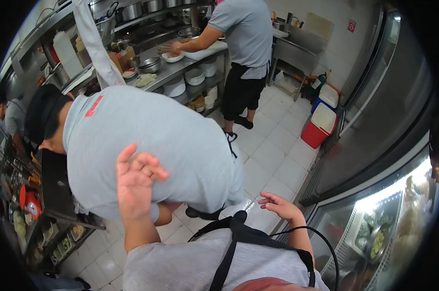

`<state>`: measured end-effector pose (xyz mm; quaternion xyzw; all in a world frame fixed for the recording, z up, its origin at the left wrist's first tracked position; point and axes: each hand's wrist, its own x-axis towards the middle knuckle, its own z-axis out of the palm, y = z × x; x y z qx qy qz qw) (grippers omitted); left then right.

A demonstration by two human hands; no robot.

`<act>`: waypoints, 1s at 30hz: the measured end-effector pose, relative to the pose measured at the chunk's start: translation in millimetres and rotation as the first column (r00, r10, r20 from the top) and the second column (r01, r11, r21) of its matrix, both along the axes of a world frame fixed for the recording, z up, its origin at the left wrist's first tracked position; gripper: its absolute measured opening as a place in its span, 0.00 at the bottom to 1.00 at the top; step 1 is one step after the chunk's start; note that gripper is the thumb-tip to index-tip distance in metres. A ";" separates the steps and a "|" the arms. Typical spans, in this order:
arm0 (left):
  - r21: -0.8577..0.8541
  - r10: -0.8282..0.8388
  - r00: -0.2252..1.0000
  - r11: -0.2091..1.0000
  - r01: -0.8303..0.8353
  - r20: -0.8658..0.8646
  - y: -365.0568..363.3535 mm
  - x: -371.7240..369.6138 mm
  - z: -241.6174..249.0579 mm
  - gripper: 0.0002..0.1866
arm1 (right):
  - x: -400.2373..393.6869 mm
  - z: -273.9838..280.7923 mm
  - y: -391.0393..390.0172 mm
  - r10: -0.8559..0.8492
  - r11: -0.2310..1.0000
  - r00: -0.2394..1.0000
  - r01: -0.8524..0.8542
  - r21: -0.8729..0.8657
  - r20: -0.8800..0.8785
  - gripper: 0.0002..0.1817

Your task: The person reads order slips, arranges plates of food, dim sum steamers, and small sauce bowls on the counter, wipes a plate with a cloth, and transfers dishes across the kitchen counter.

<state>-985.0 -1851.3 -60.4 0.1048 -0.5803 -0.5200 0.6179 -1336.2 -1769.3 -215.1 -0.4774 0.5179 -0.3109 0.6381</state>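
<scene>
My left hand is raised with its fingers apart and slightly curled, palm showing, and holds nothing. It appears in front of the back of a co-worker in a grey shirt, who bends forward close by; whether it touches the shirt I cannot tell. Lower and to the right, my right hand is held out over the tiled floor, its fingers loosely spread and empty. A dark apron with straps lies over my grey shirt, and a black cable loops past my right forearm.
Another co-worker reaches toward a white bowl on the steel counter. At right are a lit glass-door fridge and a red cooler. Food containers and a red scale stand at lower left.
</scene>
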 end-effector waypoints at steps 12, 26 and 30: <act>-0.189 0.229 0.973 0.957 -0.219 0.033 -48.8 -34.2 11.2 0.37 | -147.6 -14.2 -158.8 0.029 0.982 0.995 -0.010 0.191 -0.096 0.26; 0.021 0.424 0.898 0.905 -0.425 -0.116 -112.9 -137.9 -26.2 0.38 | -150.0 -24.9 -435.6 0.596 0.798 0.800 -0.582 0.157 -0.066 0.24; 0.106 0.629 0.772 0.777 -0.621 -0.089 -127.6 -145.1 -36.7 0.40 | -124.9 -26.5 -514.9 0.715 0.696 0.696 -0.697 0.174 -0.072 0.22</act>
